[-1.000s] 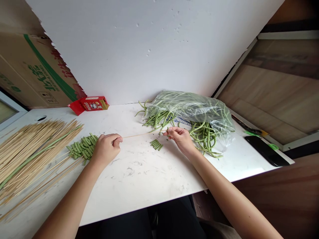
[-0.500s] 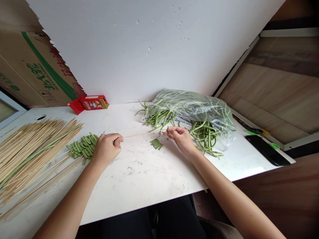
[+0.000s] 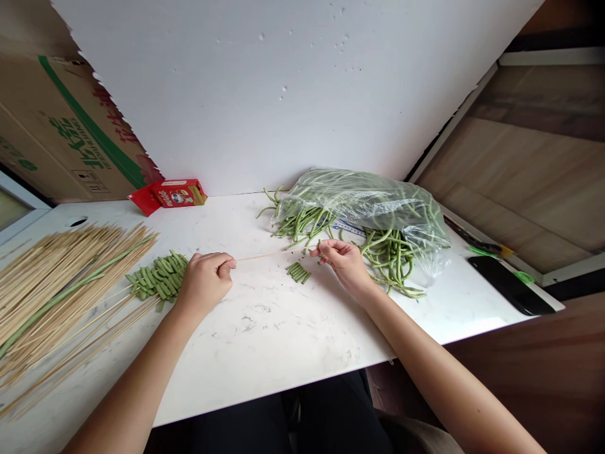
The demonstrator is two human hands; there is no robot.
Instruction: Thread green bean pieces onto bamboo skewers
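A thin wooden skewer (image 3: pixel 274 253) stretches between my hands above the white table (image 3: pixel 265 353). My left hand (image 3: pixel 208 277) is closed round one end of it. At the other end, my right hand (image 3: pixel 341 260) pinches a small piece of green bean (image 3: pixel 319 244) at the skewer's tip; fingers partly hide it. Below that hand lies a short row of cut bean pieces (image 3: pixel 298 273). Left of my left hand, skewers threaded with bean pieces (image 3: pixel 158 277) lie together, partly covered by the hand.
Many bare skewers (image 3: pixel 70 271) with a long bean across them lie at the left. A plastic bag of green beans (image 3: pixel 363 195) spills at the back right. A red box (image 3: pixel 180 193) stands behind, a black phone (image 3: pixel 510 284) lies at the right edge, near scissors (image 3: pixel 477 239).
Almost nothing differs. Both hands keep their hold on the skewer and the bean piece, while the view shifts very slightly.
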